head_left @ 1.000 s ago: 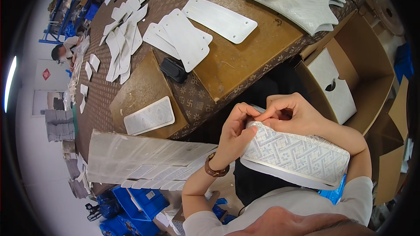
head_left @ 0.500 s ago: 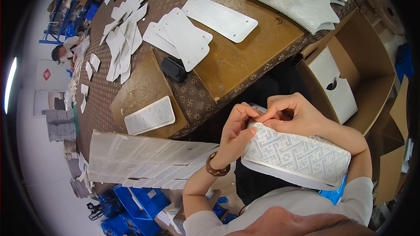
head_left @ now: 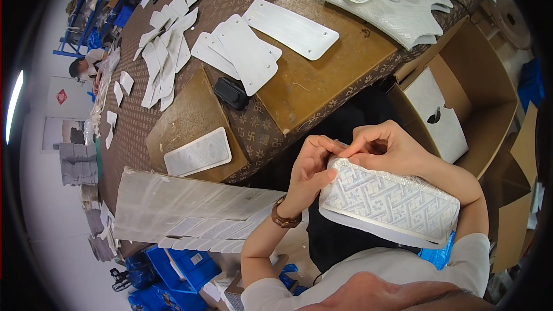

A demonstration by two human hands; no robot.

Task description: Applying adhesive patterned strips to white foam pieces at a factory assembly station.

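Note:
In front of my body I hold a rounded rectangular panel (head_left: 391,198) covered in pale, silvery patterned fabric, tilted, with a smooth white layer along its lower edge. My left hand (head_left: 315,166), a brown strap on its wrist, grips the panel's upper left corner between thumb and fingers. There my right hand (head_left: 383,147) pinches the frayed fabric edge, its fingertips meeting the left ones. What lies between the fingertips is hidden. A similar patterned panel (head_left: 199,151) rests on a brown board at the table's near left.
White panels (head_left: 245,52) with small holes, a black case (head_left: 231,92) and loose fabric pieces (head_left: 391,8) lie on the patterned table. A cardboard box (head_left: 489,103) stands at my right. Left, a board (head_left: 173,201) holds lined-up panels above blue bins (head_left: 190,268). Another person (head_left: 89,64) sits far left.
My fingers have shifted slightly at the panel's corner, and the right fingertips sit a little differently along the fabric edge. The view has tilted very slightly.

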